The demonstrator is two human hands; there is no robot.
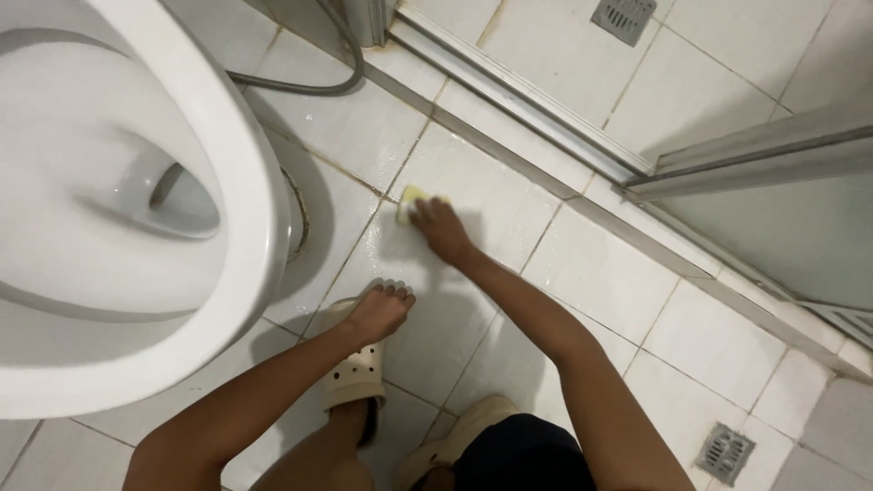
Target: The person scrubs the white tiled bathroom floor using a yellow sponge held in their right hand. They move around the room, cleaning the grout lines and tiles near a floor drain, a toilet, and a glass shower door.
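Right hand (443, 227) pressed down on a yellow sponge (411, 197), fingers curled over its near side; sponge sticks out past the fingertips on the far-left, flat on the wet white floor tile (491, 195). Left hand (380, 309) holds nothing, fingers bent, tips braced on the tile just beside a cream clog (356, 377). Toilet bowl (136, 209) close on the left, grey hose (309, 86) beyond, shower door track (518, 100) runs diagonally just past the sponge. Open tile toward the right, floor drain (725, 452) well apart.
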